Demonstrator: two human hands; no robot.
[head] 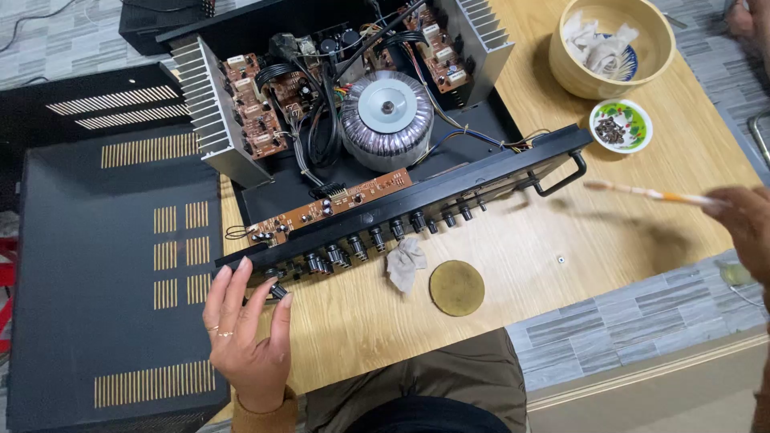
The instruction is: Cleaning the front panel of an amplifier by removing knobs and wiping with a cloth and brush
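Observation:
An opened black amplifier chassis (449, 188) lies on the wooden table (561, 281), with a round grey transformer (387, 119), brown circuit boards and silver heat sinks inside. My left hand (245, 333) rests at the front panel's left end, fingertips on a control shaft. My right hand (746, 228) at the right edge holds a thin orange-and-white brush (650, 193) that points left toward the panel's handle. A crumpled grey cloth (405, 263) and a round brass-coloured disc (456, 288) lie in front of the panel.
The black vented cover (112, 273) lies at the left. A yellow bowl (611, 46) with rags and a small dish (620, 125) of dark bits stand at the back right. A tiny screw (561, 260) lies on the table. Another person's hand (750, 20) shows top right.

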